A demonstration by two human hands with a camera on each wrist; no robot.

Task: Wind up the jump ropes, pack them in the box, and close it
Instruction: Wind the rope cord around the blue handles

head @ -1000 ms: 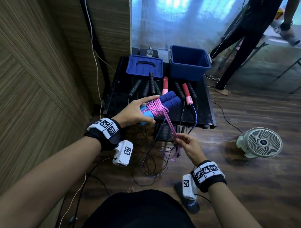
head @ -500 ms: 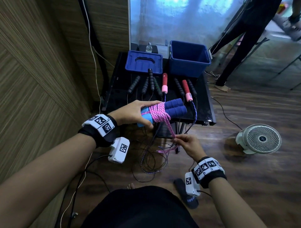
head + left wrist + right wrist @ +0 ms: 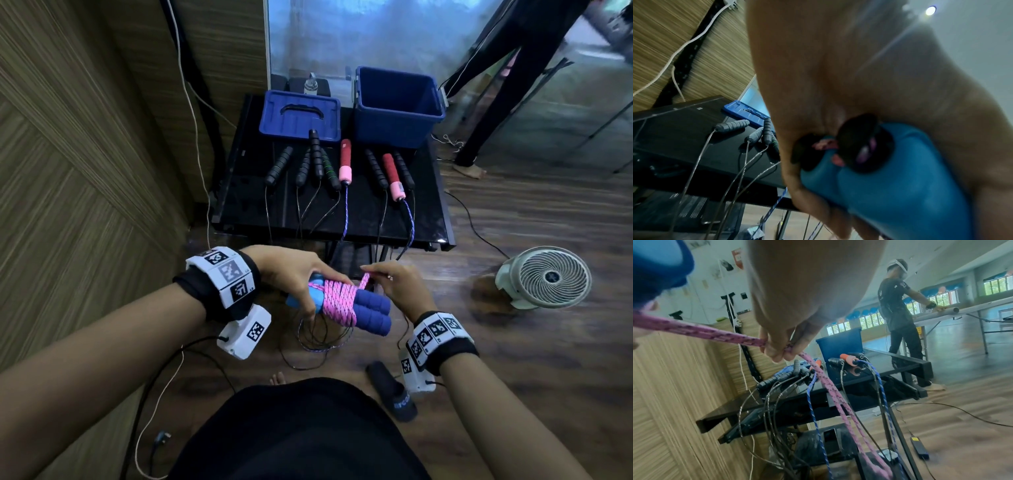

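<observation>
A: Status?
B: Left hand is gripping the blue handles; right hand is pinching the pink rope, now raised beside the bundle.
A: Meaning?
B: Winding nearly finished; box is waiting open on the tabletop.

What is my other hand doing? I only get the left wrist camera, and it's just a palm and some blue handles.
Observer: Your right hand pinches the pink rope in its fingertips and holds it taut just beyond the handles.
Operator: Is the rope all wound up?
Observer: Mostly. Many pink turns wrap the blue handles that your left hand grips, but the right wrist view shows a loose length hanging below the right hand.
Operator: Is the box open?
Observer: Yes. The blue box stands open at the back of the black table, with its lid lying flat beside it.
</observation>
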